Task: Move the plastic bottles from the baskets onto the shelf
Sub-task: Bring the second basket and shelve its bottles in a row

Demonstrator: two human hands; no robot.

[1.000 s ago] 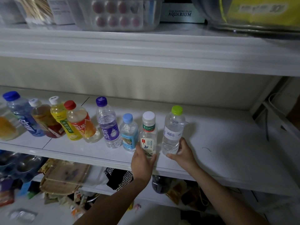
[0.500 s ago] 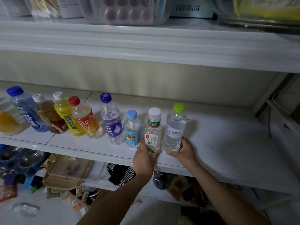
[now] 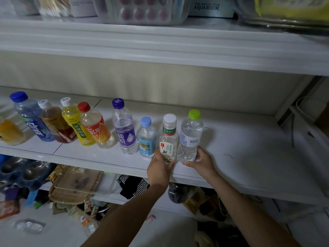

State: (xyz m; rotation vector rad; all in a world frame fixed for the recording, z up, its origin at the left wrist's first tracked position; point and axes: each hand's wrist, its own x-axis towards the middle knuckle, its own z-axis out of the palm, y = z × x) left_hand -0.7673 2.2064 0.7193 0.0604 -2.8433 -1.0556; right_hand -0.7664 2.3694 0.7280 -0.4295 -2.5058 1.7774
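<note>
Several plastic bottles stand in a row on the white shelf (image 3: 249,157). My left hand (image 3: 160,168) grips the base of the white-capped tea bottle (image 3: 168,138). My right hand (image 3: 203,162) holds the bottom of the green-capped water bottle (image 3: 190,134) just to its right. Both bottles stand upright on the shelf, side by side. To their left stand a small blue-capped bottle (image 3: 146,138), a purple-capped bottle (image 3: 124,129), a red-capped bottle (image 3: 96,125), a yellow bottle (image 3: 74,122) and others. No basket is in view.
The shelf's right half is bare up to the frame post (image 3: 292,104). An upper shelf (image 3: 160,45) with clear containers hangs overhead. Below, a lower shelf holds a woven tray (image 3: 71,186), a blue muffin tin (image 3: 21,173) and clutter. An orange-filled bottle (image 3: 8,132) sits far left.
Both hands have stayed on their bottles and shifted them slightly closer together on the shelf. The camera has tilted a little.
</note>
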